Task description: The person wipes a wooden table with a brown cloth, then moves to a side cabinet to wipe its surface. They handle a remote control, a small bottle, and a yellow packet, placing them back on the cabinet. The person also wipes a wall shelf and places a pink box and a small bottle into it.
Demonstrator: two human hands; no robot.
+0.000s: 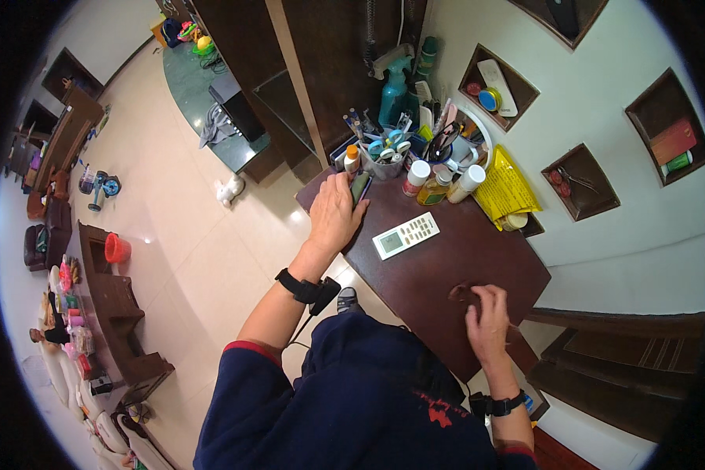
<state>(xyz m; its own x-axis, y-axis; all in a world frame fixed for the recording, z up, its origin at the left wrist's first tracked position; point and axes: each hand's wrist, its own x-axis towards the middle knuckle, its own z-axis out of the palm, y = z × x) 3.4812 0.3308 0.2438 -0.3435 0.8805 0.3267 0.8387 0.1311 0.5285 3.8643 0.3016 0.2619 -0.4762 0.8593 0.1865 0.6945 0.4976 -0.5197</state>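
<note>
My left hand (333, 208) is at the far left edge of the dark red-brown tabletop (399, 288), its fingers around a small dark green and purple item (361, 187), just in front of an orange-capped bottle (351, 158). Whether it grips the item is not plain. My right hand (489, 320) hovers over or rests on the right near part of the tabletop, fingers curled; a thin brownish loop (459, 292) shows at its fingertips, blurred. Between the hands lies a white remote control (406, 235). Behind it stand two white-capped bottles (416, 178) and an amber bottle (434, 187).
Clear cups of scissors and pens (386, 161), a teal spray bottle (394, 94), a white-rimmed round mirror (486, 126) and a yellow packet (505, 188) crowd the back. Wall niches (581, 182) are at the right. A white plush toy (230, 191) lies on the floor at the left.
</note>
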